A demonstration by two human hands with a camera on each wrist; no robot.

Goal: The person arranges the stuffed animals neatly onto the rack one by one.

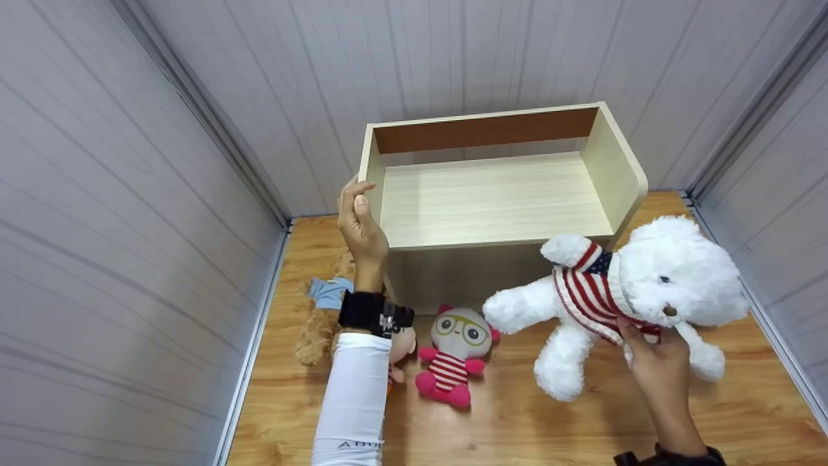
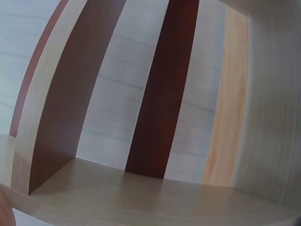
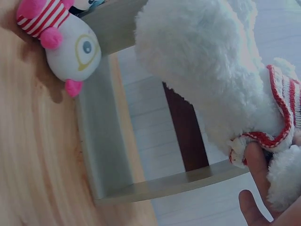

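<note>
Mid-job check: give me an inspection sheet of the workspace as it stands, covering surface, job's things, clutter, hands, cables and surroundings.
Surface: wooden floor, light brown, bare in the foreground.
Job's things: white teddy bear in a red, white and blue striped sweater, lifted off the floor; pale wooden shelf unit, its shelf holding nothing.
Clutter: small grey plush with glasses and pink striped body lying before the shelf unit; curly tan plush with blue cloth, partly hidden behind the left arm.
Hands: left hand grips the shelf unit's left side panel; right hand holds the bear by its sweater.
Cables: nothing seen.
Surroundings: grey panelled walls on three sides.
</note>
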